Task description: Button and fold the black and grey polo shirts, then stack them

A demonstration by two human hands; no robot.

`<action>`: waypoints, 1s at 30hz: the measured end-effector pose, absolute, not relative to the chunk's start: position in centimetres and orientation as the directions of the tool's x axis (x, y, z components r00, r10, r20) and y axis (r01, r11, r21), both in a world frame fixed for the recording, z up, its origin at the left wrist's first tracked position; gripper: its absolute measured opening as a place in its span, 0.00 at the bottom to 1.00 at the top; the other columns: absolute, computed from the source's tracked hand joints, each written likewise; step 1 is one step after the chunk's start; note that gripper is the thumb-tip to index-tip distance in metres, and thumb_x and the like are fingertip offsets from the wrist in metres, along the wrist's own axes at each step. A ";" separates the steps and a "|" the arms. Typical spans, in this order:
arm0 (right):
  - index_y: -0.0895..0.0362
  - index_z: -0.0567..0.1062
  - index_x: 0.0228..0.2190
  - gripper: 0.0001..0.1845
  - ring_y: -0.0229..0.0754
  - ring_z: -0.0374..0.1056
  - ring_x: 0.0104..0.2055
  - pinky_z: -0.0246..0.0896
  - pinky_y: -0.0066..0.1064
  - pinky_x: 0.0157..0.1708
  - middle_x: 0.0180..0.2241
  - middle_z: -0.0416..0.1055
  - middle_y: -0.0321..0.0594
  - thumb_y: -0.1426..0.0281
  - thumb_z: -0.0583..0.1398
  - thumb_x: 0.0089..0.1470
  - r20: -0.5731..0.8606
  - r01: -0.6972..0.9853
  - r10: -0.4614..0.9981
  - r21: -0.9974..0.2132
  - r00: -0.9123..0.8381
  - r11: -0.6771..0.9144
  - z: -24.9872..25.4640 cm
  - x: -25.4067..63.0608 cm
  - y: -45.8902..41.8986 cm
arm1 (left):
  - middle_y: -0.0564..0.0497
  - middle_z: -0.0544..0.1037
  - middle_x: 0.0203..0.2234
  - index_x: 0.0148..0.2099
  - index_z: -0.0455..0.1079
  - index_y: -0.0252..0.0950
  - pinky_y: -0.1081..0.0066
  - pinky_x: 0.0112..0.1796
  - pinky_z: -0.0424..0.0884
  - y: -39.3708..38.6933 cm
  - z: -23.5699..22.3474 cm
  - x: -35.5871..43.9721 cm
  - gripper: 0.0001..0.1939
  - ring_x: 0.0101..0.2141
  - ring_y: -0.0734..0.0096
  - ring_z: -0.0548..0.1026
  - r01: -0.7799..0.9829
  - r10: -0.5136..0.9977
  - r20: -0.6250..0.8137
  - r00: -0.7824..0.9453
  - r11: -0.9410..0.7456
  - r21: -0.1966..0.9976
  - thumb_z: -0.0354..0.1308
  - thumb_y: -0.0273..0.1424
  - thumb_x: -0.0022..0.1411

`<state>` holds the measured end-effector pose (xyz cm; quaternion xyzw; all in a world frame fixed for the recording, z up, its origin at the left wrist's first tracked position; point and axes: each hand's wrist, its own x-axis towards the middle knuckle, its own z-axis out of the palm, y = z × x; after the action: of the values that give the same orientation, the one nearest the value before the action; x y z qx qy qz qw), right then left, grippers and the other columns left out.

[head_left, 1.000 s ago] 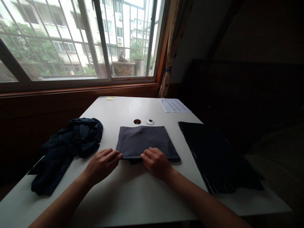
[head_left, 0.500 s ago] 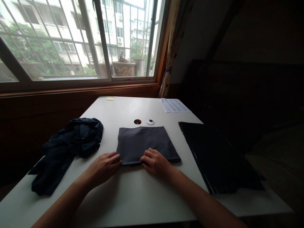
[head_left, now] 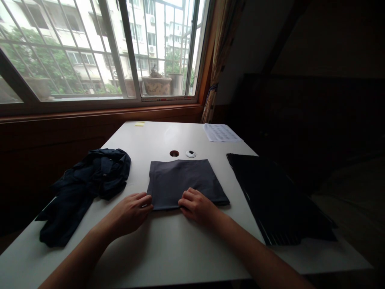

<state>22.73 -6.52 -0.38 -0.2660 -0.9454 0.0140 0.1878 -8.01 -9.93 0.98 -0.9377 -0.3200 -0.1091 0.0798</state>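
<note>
A dark grey garment (head_left: 180,180), folded into a flat rectangle, lies in the middle of the white table (head_left: 156,249). My left hand (head_left: 134,210) pinches its near left corner, fingers bent together. At the middle of the near edge, my right hand (head_left: 197,205) grips the cloth with curled fingers, the thumb at the lower edge. The fingertips of both hands are partly hidden. To the left of my left hand lies a crumpled navy garment (head_left: 93,176), loosely heaped with one part hanging toward the table's left edge.
A stack of shiny black plastic bags or sheets (head_left: 273,200) lies on the right. Behind the folded cloth are a cable hole (head_left: 174,153) and its white cover ring (head_left: 190,153). Printed papers (head_left: 222,133) and a yellow sticky note (head_left: 139,124) lie at the far edge, below the window (head_left: 99,52).
Almost nothing differs. My left hand has shifted very slightly left at the corner of the grey garment; my right hand keeps its place.
</note>
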 end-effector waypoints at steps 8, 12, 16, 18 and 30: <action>0.55 0.77 0.39 0.07 0.42 0.64 0.41 0.63 0.34 0.44 0.38 0.71 0.40 0.74 0.63 0.57 0.368 0.442 0.502 -0.238 -0.783 0.865 -0.3 23.5 -6.4 | 0.47 0.72 0.38 0.40 0.71 0.39 0.64 0.37 0.70 -10.6 2.1 -7.7 0.06 0.37 0.63 0.71 0.653 0.640 0.223 0.735 -0.757 0.019 0.57 0.24 0.61; 0.54 0.79 0.39 0.07 0.41 0.66 0.41 0.64 0.34 0.44 0.39 0.72 0.41 0.73 0.63 0.57 0.389 0.373 0.462 -0.284 -0.797 0.883 0.2 24.3 -6.5 | 0.47 0.72 0.37 0.37 0.71 0.38 0.63 0.39 0.70 -10.6 2.3 -7.6 0.03 0.37 0.63 0.71 0.641 0.632 0.229 0.740 -0.766 0.045 0.57 0.31 0.65; 0.52 0.81 0.38 0.06 0.42 0.67 0.40 0.64 0.36 0.43 0.37 0.73 0.40 0.71 0.64 0.57 0.412 0.372 0.452 -0.262 -0.791 0.890 0.6 24.6 -6.7 | 0.46 0.75 0.40 0.51 0.71 0.39 0.59 0.42 0.72 -10.6 2.3 -6.7 0.12 0.38 0.62 0.72 0.614 0.582 0.310 0.752 -0.790 -0.006 0.58 0.32 0.66; 0.51 0.81 0.38 0.06 0.42 0.67 0.41 0.63 0.37 0.44 0.37 0.73 0.39 0.70 0.64 0.57 0.415 0.384 0.454 -0.244 -0.789 0.891 0.7 24.6 -6.7 | 0.44 0.75 0.47 0.60 0.66 0.39 0.58 0.47 0.72 -10.8 2.2 -5.7 0.21 0.44 0.60 0.73 0.585 0.547 0.337 0.766 -0.811 -0.014 0.58 0.32 0.67; 0.51 0.82 0.38 0.08 0.40 0.67 0.36 0.60 0.34 0.39 0.35 0.72 0.38 0.70 0.64 0.56 0.384 0.423 0.474 -0.215 -0.792 0.880 0.7 24.9 -6.7 | 0.43 0.75 0.43 0.54 0.68 0.34 0.63 0.40 0.76 -11.4 0.6 -3.3 0.14 0.39 0.63 0.73 0.524 0.522 0.303 0.797 -0.848 0.079 0.51 0.24 0.68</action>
<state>24.89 -6.69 0.65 -0.2373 -0.9447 0.0590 0.2183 -3.31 -11.40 0.58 -0.9480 -0.2759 -0.1586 0.0045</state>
